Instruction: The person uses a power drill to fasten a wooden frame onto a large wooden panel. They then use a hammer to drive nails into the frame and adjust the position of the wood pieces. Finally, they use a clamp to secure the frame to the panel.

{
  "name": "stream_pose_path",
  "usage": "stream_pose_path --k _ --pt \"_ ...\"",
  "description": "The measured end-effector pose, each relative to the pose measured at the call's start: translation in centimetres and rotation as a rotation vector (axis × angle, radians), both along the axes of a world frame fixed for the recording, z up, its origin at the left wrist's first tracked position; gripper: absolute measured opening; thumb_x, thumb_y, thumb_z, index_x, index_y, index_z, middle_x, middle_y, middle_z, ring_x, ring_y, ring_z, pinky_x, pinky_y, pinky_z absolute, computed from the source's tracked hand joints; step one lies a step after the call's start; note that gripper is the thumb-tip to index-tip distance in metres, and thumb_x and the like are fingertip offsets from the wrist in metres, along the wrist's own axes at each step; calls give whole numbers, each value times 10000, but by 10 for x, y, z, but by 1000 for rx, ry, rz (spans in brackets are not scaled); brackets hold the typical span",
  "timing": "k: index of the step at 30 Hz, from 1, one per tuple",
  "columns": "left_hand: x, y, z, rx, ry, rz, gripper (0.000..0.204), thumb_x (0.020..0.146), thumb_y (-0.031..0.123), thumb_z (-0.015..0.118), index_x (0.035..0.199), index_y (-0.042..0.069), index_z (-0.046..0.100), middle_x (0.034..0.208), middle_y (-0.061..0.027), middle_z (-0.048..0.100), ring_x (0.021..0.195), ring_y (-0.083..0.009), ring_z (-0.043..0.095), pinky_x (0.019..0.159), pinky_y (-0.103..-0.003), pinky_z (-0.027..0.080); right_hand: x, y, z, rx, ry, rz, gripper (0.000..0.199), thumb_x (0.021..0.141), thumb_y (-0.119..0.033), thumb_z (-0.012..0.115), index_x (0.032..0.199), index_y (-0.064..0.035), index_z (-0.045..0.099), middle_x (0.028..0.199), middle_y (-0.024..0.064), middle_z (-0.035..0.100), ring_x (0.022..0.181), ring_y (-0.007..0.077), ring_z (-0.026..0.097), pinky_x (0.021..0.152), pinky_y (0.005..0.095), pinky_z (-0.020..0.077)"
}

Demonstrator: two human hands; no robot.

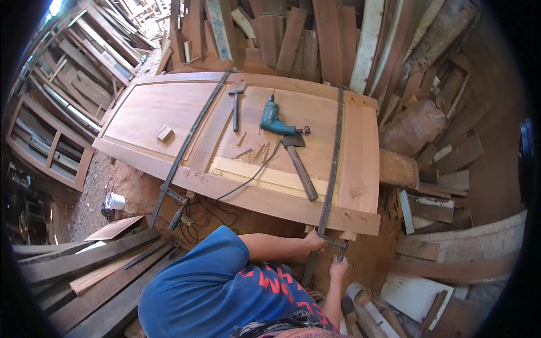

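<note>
A wooden panel door (225,186) lies flat in front of me, with two long metal bar clamps across it. My left hand (315,241) is closed around the near end of the right bar clamp (335,152), just off the door's near edge. On that clamp's screw handle (342,250), my right hand (338,268) is closed, slightly lower and to the right. The left bar clamp (194,130) spans the door untouched, its handle hanging below the near edge. On the door lie a green drill (273,121), a hatchet (301,168), a hammer (236,110) and several small wooden pegs (259,150).
A small wood block (165,133) sits on the door's left panel. The drill's cord (251,179) runs over the near edge to the ground. Boards (107,276) are stacked at lower left, near a white pot (114,200). Timber offcuts (293,39) lean behind the door; more lie at right.
</note>
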State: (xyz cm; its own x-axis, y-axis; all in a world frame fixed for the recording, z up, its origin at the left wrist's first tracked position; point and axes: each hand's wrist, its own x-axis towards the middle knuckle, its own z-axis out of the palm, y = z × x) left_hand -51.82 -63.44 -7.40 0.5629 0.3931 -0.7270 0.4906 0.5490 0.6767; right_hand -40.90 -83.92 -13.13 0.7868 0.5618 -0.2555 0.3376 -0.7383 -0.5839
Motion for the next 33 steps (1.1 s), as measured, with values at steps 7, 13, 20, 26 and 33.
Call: stream_pose_path --k 7,13,20,26,33 --pt "2 0 6 -46 8 50 130 773 87 758 794 -12 676 720 -119 691 605 -225 666 542 -386 538 26 -11 70 268 963 -200 121 983 -193 634 948 -81 604 759 97 667 668 196 665 585 323 517" --pt "-1 -3 -8 -28 -9 110 122 782 86 760 791 -2 676 714 -117 687 638 -227 677 593 -384 551 11 29 106 -224 137 4 488 685 -317 907 904 -12 596 781 160 650 750 298 661 682 435 506" --pt "2 -9 -38 -3 -62 58 113 796 88 756 804 1 684 709 -109 694 610 -208 662 575 -365 544 26 6 57 94 711 -169 329 900 -316 763 983 -30 623 874 123 687 800 235 680 692 362 518" --pt "4 -6 -20 -55 -112 73 108 807 88 752 813 1 689 727 -118 707 598 -196 665 541 -356 540 40 -8 58 84 784 -105 367 877 -280 788 1104 -31 643 902 94 687 780 218 665 686 368 526" --pt "4 0 19 -28 -4 8 135 817 91 748 919 21 696 785 -98 713 648 -219 659 598 -370 533 5 10 61 -247 -4 -45 548 747 -327 863 1126 -3 635 869 164 683 833 312 676 762 417 529"
